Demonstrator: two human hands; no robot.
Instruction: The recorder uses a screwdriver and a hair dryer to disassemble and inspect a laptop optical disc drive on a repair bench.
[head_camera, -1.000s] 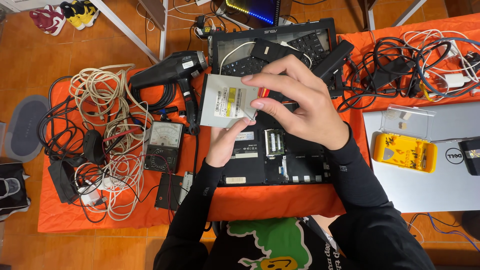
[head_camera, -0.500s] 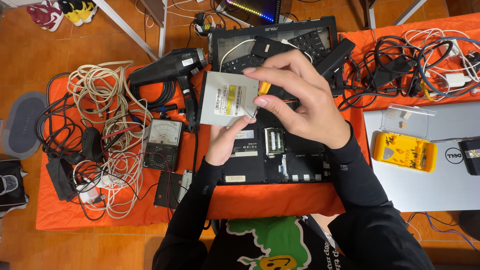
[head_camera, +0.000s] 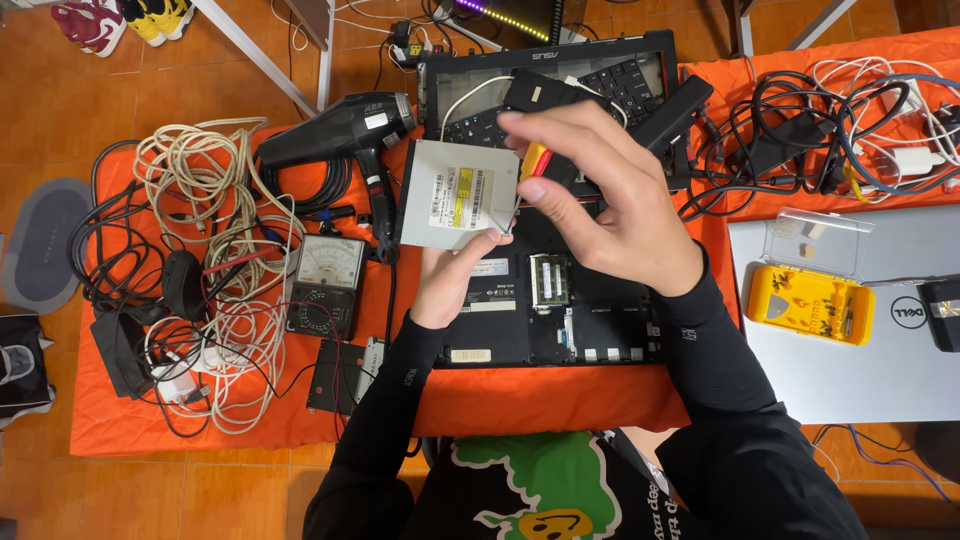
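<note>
Drive (head_camera: 455, 195) sat gripped from below in the left hand (head_camera: 450, 285), above the open laptop (head_camera: 560, 300). Right hand (head_camera: 610, 205) pinched a small screwdriver (head_camera: 530, 165) at the drive's edge. A slip could have scratched it, or a weak grip dropped it.

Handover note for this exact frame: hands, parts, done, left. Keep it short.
Left hand: holds the grey optical drive from below, above the opened laptop base.
Right hand: pinches a small screwdriver with a red and yellow handle, tip at the drive's right edge.
Done: drive is out of the laptop.
Left: whatever is being worked at the drive's edge; yellow bit case lies open on the silver laptop.
</note>
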